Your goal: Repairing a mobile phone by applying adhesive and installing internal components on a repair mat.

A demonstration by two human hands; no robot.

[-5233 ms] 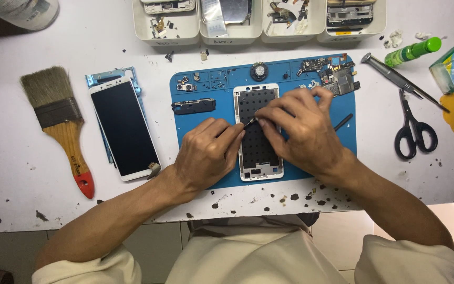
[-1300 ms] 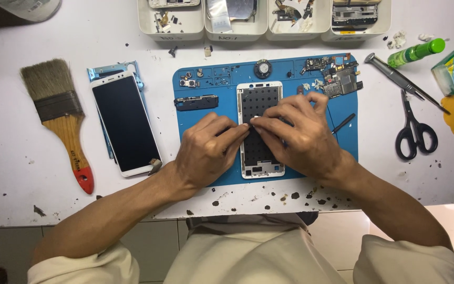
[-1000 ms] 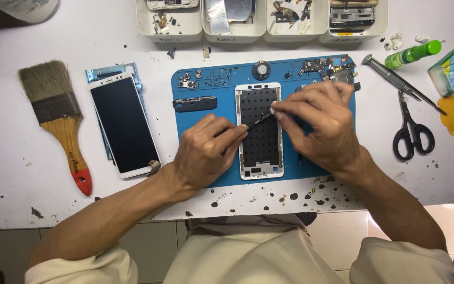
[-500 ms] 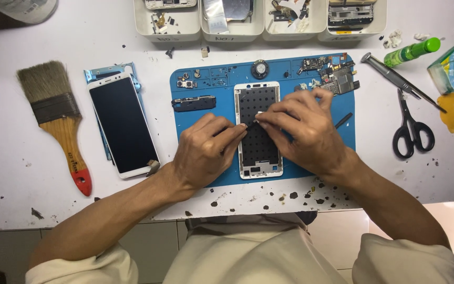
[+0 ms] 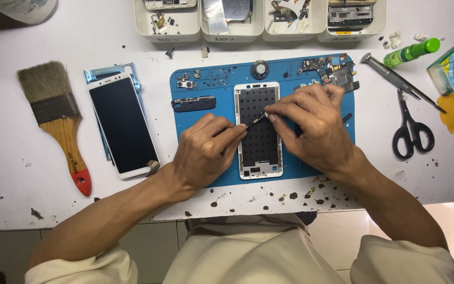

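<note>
- A thin dark tool (image 5: 253, 122) was pinched in the left hand (image 5: 206, 152), tip over the open phone frame (image 5: 259, 131).
- The frame's upper part was touched by the right hand (image 5: 311, 129), fingers curled; grip on anything: can't tell.
- The frame lay on a blue mat (image 5: 185, 158) under both hands.
- A 2nd phone (image 5: 123, 123) & brush (image 5: 59, 121) were seen left of the left hand.
- Scissors (image 5: 412, 129) were seen right of the right hand.

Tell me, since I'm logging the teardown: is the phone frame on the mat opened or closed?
Opened: the phone frame lies flat, its dark perforated inside exposed.

Both hands (image 5: 258, 137) over phone frame (image 5: 259, 131)
</note>
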